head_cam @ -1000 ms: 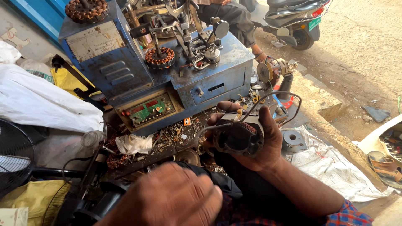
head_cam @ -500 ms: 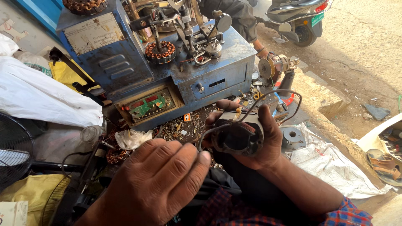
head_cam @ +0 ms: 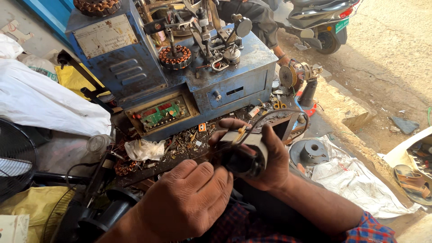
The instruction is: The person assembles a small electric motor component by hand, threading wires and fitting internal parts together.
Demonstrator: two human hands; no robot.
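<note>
Head view, looking down over a cluttered repair bench. Right hand (head_cam: pixel 265 157) wrapped around a small dark motor (head_cam: pixel 245 155) with a pale casing, fingers curled over its top, thumb underneath; grip closed firmly on it, held just above the lap. Black wire (head_cam: pixel 288 112) looping up from the motor and arcing over the right hand. Left hand (head_cam: pixel 189 200) just beside the motor, palm down, fingers loosely bent, fingertips at the motor's dark lower end; whether touching or merely alongside, cannot tell; nothing visibly gripped.

Behind the hands, a blue coil-winding machine (head_cam: pixel 135 67) with a green circuit board (head_cam: pixel 161 113) exposed in its front panel. On its top, a copper-wound stator (head_cam: pixel 174 56). Below the machine, scattered metal scraps and a crumpled white rag (head_cam: pixel 144 148). To the left, white sacks (head_cam: pixel 40 101) and a black fan guard (head_cam: pixel 13 157). To the right, a round grey metal housing (head_cam: pixel 312 152) on white cloth, and a parked scooter (head_cam: pixel 315 20) further off.
</note>
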